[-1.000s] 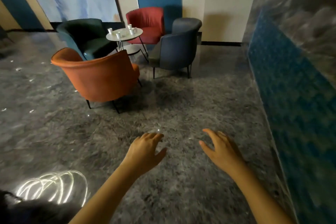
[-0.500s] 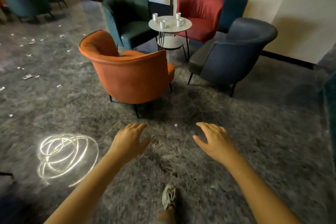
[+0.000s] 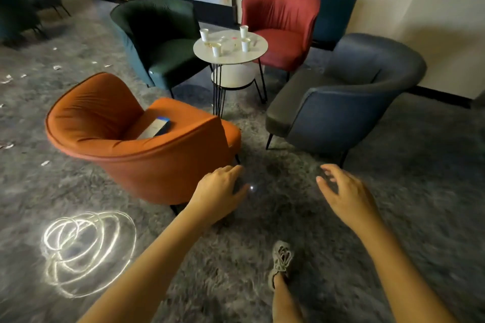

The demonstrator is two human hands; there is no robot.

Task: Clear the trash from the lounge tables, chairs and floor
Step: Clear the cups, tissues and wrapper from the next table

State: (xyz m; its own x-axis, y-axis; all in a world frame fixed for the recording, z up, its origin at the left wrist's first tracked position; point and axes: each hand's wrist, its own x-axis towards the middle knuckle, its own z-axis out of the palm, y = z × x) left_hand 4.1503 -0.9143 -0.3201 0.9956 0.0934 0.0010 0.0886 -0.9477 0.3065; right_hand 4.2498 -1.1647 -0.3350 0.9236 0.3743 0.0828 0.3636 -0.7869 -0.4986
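Torn paper scraps (image 3: 56, 67) lie strewn over the grey floor (image 3: 409, 191) at far left, well apart from the seating, the loose litter the task names. Nearer, the orange armchair (image 3: 118, 165) has its back to the camera, and a flat blue-ended box (image 3: 157, 127) lies on its seat against the back cushion, apparently left behind rather than stored. Behind it stands the dark green armchair (image 3: 157, 42), with nothing large showing on its cushion.

The left hand (image 3: 220, 189) is held out low in front of the body, just right of the orange armchair's back, fingers loosely curved and holding nothing; it reads as the carry of a walking stride rather than a reach.

The round counter (image 3: 258, 52) sits in the middle of the four chairs, within reach of each seat. Four white paper cups (image 3: 216, 49) stand upright on it among small wrappers or crumbs, which are too blurred to name; whether the cups hold any liquid cannot be seen from this angle. Its lower shelf (image 3: 233, 76) looks bare. The red armchair (image 3: 280, 21) is behind the counter.

The right hand (image 3: 346, 191) is spread and relaxed, empty too, in front of the grey-blue armchair (image 3: 354, 102). My judgement is that collection here has not begun.
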